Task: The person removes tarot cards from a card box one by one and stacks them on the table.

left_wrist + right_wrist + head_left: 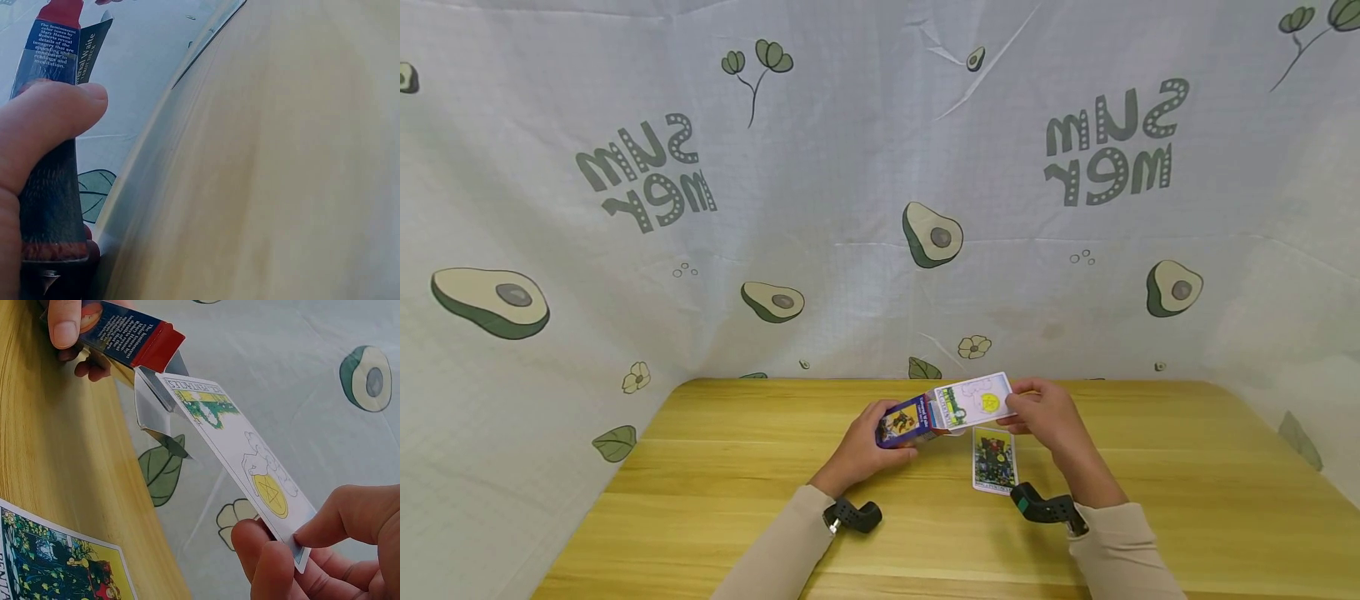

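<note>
My left hand (pixel 867 442) grips a dark blue tarot card box (pixel 904 422), held tilted above the table with its open end toward the right. The box's red flap (pixel 159 345) stands open in the right wrist view. Between right thumb and fingers, my right hand (pixel 1047 414) pinches a tarot card (pixel 976 401) showing a yellow pentacle coin. That card's far end lies at the box's mouth; whether it is still partly inside, I cannot tell. Below it, a second tarot card (pixel 995 460), with dark foliage on yellow, lies face up on the table.
The wooden table (pixel 715 500) stretches out on both sides of the hands. Behind it hangs a white cloth (pixel 850 167) printed with avocados and lettering. Each wrist carries a black camera mount, the right mount (pixel 1043 505) close to the lying card.
</note>
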Demonstrator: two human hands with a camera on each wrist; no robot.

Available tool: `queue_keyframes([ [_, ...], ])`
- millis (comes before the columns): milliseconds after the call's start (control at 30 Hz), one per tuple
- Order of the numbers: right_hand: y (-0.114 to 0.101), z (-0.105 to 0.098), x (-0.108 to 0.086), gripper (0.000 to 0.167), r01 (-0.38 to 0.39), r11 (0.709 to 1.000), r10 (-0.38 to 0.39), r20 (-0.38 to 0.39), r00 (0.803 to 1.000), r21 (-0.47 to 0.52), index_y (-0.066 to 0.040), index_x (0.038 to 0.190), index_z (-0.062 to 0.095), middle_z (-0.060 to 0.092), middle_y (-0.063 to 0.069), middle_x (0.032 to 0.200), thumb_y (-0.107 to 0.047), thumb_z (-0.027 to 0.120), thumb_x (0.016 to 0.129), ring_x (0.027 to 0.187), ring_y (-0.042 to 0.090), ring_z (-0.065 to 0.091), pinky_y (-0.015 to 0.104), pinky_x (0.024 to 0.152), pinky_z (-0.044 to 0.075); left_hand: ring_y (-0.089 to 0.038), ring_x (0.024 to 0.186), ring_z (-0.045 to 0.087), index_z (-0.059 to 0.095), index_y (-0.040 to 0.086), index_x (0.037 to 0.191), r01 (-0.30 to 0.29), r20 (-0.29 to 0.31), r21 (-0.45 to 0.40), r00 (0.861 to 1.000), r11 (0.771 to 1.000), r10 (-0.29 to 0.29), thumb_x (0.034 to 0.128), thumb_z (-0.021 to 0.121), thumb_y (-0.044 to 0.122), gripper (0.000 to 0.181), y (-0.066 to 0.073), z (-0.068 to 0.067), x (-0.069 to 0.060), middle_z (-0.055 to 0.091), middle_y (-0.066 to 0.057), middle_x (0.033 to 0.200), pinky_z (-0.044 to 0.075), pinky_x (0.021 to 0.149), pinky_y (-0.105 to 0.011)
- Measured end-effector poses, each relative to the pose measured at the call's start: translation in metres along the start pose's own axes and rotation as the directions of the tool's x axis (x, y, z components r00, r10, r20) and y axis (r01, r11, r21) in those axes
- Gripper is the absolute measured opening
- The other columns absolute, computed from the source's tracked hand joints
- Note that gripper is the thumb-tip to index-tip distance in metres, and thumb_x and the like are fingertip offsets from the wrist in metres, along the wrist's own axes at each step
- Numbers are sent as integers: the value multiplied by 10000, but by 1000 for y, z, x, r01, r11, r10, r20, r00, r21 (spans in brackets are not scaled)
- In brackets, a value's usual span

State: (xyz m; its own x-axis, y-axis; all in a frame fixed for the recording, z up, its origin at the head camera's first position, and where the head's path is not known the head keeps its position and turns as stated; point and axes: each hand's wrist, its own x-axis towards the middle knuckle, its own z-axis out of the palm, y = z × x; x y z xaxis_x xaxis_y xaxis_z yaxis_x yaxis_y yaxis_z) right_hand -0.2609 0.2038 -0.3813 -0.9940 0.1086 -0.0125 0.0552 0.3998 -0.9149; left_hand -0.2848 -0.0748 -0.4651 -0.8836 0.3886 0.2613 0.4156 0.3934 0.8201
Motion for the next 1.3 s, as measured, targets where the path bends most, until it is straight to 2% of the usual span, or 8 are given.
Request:
queue_keyframes([
  [200,0,-4,-2,390,-1,1000,1,5,1000,0,105,1226,471,579,331,1178,-139,527,928,736,245,686,310,687,554,-157,1045,506,456,192,1361,-5,2,1,1000,1000,5,779,800,353,695,-1,0,0,508,7,1237,448,886,-318],
  [433,19,-7,13,398,5,1000,-5,-4,1000,-16,61,1211,480,629,272,1130,-181,550,903,723,225,690,352,678,558,-149,1034,512,457,197,1362,6,-4,4,1000,1000,-6,771,808,362,706,-2,1,0,510,17,1222,449,884,-305],
  [667,4,-16,-3,405,3,1000,-3,14,1000,6,106,1249,417,590,320,1123,-132,522,940,747,225,690,307,676,555,-156,1037,509,458,183,1365,8,-2,4,1000,1000,-8,771,808,351,709,-1,1,1,514,3,1233,448,885,-311],
  [900,3,-18,-3,404,20,1000,-20,9,1000,15,103,1271,388,575,304,1104,-112,523,957,771,286,690,290,663,552,-155,1030,510,459,181,1366,-1,-14,9,1000,1000,1,771,810,351,712,-2,0,1,519,5,1222,448,879,-316],
  [1067,3,-19,-3,418,33,999,-33,13,999,16,109,1274,373,555,318,1109,-108,527,952,733,256,677,293,656,553,-150,1032,507,460,182,1370,11,-16,4,1000,1000,-11,768,817,327,715,0,0,1,518,10,1222,442,878,-299],
  [1200,24,-20,12,448,30,1000,-30,4,1000,9,78,1283,378,562,303,1103,-135,550,928,752,314,676,316,652,558,-141,1025,510,463,191,1364,6,-11,6,1000,1000,-6,766,812,358,712,-1,0,1,519,17,1218,448,876,-301],
  [1300,56,-22,35,489,52,999,-52,-5,999,-6,48,1288,385,573,281,1094,-177,585,902,733,309,677,298,617,554,-152,1016,513,470,186,1359,-11,-12,11,1000,1000,11,767,808,365,704,-3,0,1,522,4,1217,448,867,-308],
])
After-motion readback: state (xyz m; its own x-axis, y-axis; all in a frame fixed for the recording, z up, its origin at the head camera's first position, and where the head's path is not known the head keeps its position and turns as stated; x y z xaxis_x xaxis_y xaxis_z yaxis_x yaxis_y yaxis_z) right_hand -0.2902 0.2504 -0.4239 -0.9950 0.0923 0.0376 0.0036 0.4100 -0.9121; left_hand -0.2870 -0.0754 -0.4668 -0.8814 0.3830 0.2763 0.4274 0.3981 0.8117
